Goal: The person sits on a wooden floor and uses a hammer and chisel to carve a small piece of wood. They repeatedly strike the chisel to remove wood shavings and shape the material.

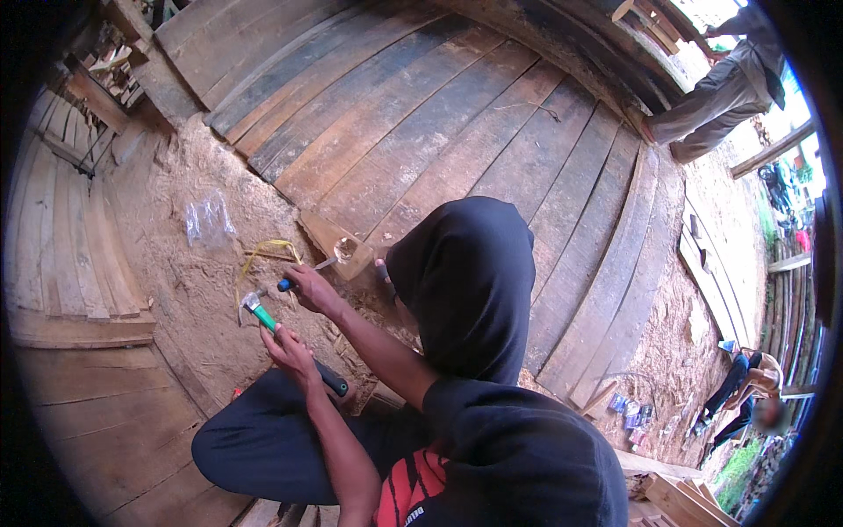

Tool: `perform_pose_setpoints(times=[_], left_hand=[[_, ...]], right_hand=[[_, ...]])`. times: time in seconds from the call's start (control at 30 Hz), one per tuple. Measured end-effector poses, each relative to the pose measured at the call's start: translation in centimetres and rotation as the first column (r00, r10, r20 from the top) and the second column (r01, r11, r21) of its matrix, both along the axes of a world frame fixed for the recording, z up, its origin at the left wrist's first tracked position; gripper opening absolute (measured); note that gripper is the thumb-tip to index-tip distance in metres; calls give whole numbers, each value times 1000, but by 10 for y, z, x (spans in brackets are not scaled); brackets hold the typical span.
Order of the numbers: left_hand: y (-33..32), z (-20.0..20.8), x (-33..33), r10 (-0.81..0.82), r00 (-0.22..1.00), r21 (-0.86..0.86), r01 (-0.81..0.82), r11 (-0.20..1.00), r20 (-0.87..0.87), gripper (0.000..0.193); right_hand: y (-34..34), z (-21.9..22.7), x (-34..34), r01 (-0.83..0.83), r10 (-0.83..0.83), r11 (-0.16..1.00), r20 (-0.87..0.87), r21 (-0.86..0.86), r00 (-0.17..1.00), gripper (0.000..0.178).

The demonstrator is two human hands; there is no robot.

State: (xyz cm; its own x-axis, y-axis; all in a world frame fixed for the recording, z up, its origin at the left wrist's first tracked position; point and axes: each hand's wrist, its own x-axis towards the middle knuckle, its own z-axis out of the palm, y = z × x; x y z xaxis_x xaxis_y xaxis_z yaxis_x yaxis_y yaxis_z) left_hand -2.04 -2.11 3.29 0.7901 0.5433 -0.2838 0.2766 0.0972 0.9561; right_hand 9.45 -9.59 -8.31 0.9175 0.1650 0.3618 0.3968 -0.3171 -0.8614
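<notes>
With the left hand (290,353), gripping a hammer (265,318) with a grey metal head and a green-and-black handle, fingers wrapped closely around it. With the right hand (313,288), holding in curled fingers a slim chisel-like tool (327,263) with a blue handle and a metal shank — pointing far and right, toward a pale hollow in a light-brown wooden block (323,235). Cannot tell for certain about contact between tip and wood. Holding the hammer's head near the blue handle's end, slightly left and nearer — cannot tell whether touching.

Sitting with black-trousered legs bent, left knee low, right knee raised just right of the forearms. Beside the block on its left, a yellow strap (279,246) on pale, shaving-strewn ground (189,272); farther left, a crumpled clear plastic bag (209,220). Beyond the block, spreading far and right, dark weathered wooden boards (439,114). Along the left side, pale sawn planks (75,237). At far right, a standing person in grey trousers (724,92); nearer on the right, a second person (746,382) in dark trousers, with small colourful packets (630,413) on the ground to the left.
</notes>
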Motion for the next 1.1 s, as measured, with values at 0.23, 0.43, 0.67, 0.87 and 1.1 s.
perform_pose_setpoints(times=[0.23,0.43,0.67,0.87,1.1], left_hand=[[-2,-12,-5,-13,1000,59,14,998,-14,21],[9,-39,-9,7,998,223,8,975,-65,39],[6,-56,-10,-63,991,733,129,668,-117,33],[4,-38,-11,28,993,451,28,892,-117,38],[8,-66,-16,-32,987,596,122,794,-159,29]], right_hand=[[-9,2,3,-12,11,999,22,34,1000,24],[-6,-15,0,-29,30,999,-11,40,999,23],[-4,-8,8,-23,23,1000,-14,11,1000,19],[-3,3,2,-51,52,999,30,-7,998,27],[-7,-20,1,-73,74,997,73,-16,995,40]])
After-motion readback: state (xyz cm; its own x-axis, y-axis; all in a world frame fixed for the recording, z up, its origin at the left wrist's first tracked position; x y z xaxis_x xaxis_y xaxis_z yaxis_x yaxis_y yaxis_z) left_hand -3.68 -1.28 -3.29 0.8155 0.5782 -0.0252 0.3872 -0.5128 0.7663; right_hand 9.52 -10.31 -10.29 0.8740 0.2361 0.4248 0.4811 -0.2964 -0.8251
